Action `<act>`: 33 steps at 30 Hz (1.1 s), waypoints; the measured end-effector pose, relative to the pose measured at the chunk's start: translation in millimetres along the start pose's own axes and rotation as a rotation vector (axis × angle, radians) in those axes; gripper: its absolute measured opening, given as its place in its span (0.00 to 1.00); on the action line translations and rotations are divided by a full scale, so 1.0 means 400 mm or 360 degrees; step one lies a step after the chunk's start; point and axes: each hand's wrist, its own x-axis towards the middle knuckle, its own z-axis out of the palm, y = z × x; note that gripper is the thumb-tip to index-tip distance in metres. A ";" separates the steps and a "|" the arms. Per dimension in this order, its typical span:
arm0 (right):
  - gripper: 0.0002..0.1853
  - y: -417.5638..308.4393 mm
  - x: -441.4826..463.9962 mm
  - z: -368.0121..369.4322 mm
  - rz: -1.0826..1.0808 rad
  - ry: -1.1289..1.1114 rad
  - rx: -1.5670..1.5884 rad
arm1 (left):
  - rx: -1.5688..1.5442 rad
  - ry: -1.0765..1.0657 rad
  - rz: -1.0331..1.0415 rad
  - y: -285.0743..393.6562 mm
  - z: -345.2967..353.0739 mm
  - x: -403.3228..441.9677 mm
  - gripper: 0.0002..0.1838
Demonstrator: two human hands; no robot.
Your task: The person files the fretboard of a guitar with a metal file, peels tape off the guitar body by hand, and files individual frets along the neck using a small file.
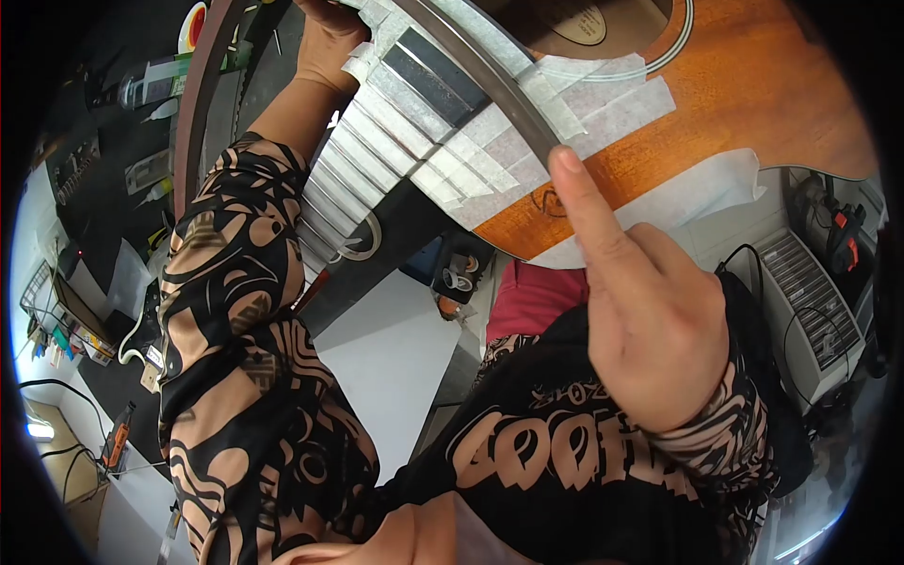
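Note:
An orange-brown guitar body (800, 104) fills the upper right, with pale masking tape (621, 104) stuck over part of its top. A long dark bar (490, 80) runs down from the top edge across the taped area. My right hand (659, 311) points upward, its index finger stretched out and the tip touching the bar's lower end; the other fingers are folded. Beside the bar, a dark rectangular patch (435, 75) shows between pieces of tape. My left hand (330, 33) is at the top, next to the taped part, its fingers cut off by the frame.
Bottles and tools lie on a dark surface at left, including a clear bottle (155, 83). An orange-and-black tool (118, 438) is at lower left. A grey slatted box (810, 301) stands at right with cables. A white panel (386, 367) lies below the guitar.

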 end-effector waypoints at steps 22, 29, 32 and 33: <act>0.35 0.072 -0.130 0.055 -0.0022 0.0333 -0.0009 | -0.0076 0.0017 0.0007 0.013 0.007 0.008 0.34; 0.32 0.097 -0.246 0.057 -0.0018 0.0298 -0.0132 | -0.0113 0.0009 0.0031 0.033 0.007 0.009 0.33; 0.32 0.024 -0.056 0.029 0.0024 0.0134 0.0021 | -0.0122 0.0000 -0.0003 0.021 0.003 0.005 0.33; 0.32 -0.003 0.007 0.012 0.0060 0.0029 0.0062 | -0.0122 -0.0002 -0.0013 0.014 0.001 0.005 0.33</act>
